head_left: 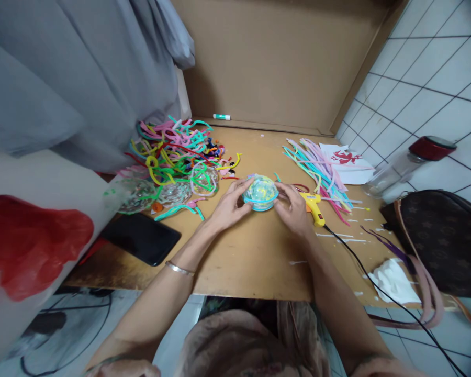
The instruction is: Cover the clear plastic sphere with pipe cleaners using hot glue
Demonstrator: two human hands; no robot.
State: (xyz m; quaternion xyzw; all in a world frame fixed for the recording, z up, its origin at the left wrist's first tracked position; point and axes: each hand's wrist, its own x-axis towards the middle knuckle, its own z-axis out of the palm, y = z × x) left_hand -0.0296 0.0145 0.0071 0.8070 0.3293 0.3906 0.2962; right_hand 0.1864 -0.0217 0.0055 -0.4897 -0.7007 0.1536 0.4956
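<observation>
Between my two hands, over the middle of the table, is a round clear bowl-like piece (260, 191) with blue, yellow and pink strands and a bright blue rim. My left hand (234, 205) grips its left side, thumb at the lower edge and fingers behind. On the right side, my right hand (292, 207) holds it in the same way. A yellow glue gun (315, 208) lies just right of my right hand, its black cord running toward the lower right.
Colourful pipe cleaners (172, 149) heap at the back left, near clear round pieces (175, 192) and a black phone (143, 238). More pipe cleaners (317, 170), a bottle (392, 170), a dark bag (443, 241) and white tissue (394, 281) are right. Cardboard (275, 63) stands behind.
</observation>
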